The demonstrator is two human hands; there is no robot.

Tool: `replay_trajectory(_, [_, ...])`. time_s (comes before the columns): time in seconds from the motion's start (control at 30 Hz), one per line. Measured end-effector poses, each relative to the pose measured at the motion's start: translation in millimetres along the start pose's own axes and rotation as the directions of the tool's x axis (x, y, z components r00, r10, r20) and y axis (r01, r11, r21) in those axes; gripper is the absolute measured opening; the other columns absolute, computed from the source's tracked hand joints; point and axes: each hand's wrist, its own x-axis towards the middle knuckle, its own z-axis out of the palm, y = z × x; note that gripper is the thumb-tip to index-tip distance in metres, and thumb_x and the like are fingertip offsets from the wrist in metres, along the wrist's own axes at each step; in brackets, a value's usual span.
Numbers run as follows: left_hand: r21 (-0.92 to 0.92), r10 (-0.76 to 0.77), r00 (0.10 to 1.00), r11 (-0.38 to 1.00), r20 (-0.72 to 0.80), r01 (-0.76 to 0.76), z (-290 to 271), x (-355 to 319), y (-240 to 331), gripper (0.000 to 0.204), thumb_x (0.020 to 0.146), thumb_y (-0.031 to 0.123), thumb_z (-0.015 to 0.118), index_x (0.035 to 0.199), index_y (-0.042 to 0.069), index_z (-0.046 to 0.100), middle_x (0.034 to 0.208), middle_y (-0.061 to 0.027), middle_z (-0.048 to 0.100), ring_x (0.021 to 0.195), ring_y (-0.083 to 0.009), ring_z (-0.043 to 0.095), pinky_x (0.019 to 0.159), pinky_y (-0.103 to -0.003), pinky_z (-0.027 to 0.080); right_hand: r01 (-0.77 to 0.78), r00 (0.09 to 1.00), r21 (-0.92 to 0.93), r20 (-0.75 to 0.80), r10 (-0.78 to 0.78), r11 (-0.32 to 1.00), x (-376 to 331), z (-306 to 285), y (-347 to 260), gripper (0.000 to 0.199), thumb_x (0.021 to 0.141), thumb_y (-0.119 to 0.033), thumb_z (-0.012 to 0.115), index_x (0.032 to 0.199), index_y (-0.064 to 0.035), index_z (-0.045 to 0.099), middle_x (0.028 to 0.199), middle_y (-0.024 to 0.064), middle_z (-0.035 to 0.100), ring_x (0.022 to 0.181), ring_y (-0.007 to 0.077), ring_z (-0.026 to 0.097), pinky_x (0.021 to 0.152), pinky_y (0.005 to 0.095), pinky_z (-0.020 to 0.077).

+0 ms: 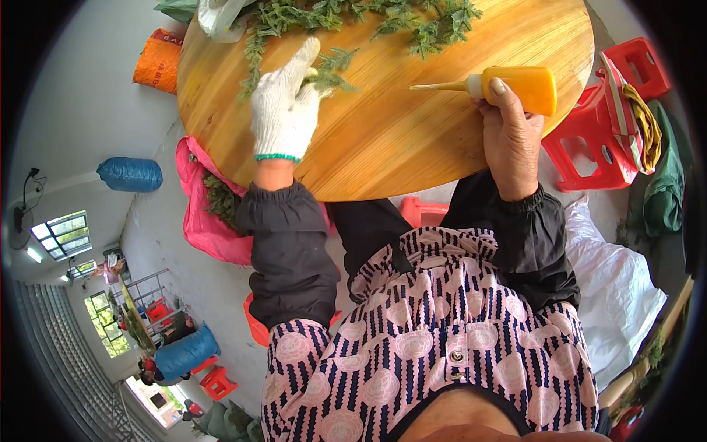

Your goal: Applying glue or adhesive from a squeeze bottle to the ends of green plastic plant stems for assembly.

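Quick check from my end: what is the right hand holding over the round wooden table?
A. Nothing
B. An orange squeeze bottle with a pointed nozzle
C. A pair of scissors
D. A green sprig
B: the bare right hand grips the orange squeeze bottle, nozzle pointing toward the gloved left hand, which rests on a green sprig on the wooden table.

Sprigs (353,18) at table's (390,140) far edge, bottle (519,87) right, stools (611,118) beyond.

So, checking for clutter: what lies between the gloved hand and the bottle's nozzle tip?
Bare wooden tabletop, in the head view, between left hand and orange bottle.
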Motion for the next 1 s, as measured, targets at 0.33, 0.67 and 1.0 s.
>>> replay_trajectory(0.33, [0.316, 0.362, 0.932, 0.882, 0.023, -0.350, 8, -46, -9, 0.058, 0.083, -0.012, 0.052, 0.136, 0.007, 0.066, 0.131, -0.0073, 0.070, 0.116, -0.0249, 0.066, 0.115, -0.044, 0.040, 0.065, 0.998, 0.049, 0.004, -0.065, 0.997, 2, 8, -2, 0.024, 0.092, -0.014, 0.079, 0.109, -0.0001, 0.069, 0.101, 0.0050, 0.071, 0.091, 0.0149, 0.066, 0.084, 0.0321, 0.0529])
replay_trajectory(0.67, [0.259, 0.175, 0.947, 0.960, -0.271, -0.103, 43, -76, -5, 0.066, 0.084, 0.011, 0.076, 0.147, 0.012, 0.057, 0.115, -0.0112, 0.074, 0.099, -0.0313, 0.066, 0.097, -0.044, 0.044, 0.123, 0.981, -0.034, 0.156, -0.117, 0.992, -13, 23, -5, 0.028, 0.091, -0.011, 0.079, 0.114, 0.0002, 0.068, 0.103, 0.0079, 0.074, 0.094, 0.0171, 0.070, 0.090, 0.0334, 0.0550])
replay_trajectory(1.0, [0.364, 0.106, 0.955, 0.931, -0.277, 0.002, 54, -67, 8, 0.063, 0.083, 0.025, 0.074, 0.142, 0.010, 0.060, 0.094, -0.0076, 0.074, 0.087, -0.0300, 0.066, 0.082, -0.045, 0.041, 0.240, 0.889, -0.387, 0.456, -0.042, 0.890, -26, 76, 6, 0.045, 0.083, 0.000, 0.083, 0.124, 0.0035, 0.064, 0.105, 0.0078, 0.074, 0.095, 0.0157, 0.071, 0.088, 0.0290, 0.0567])
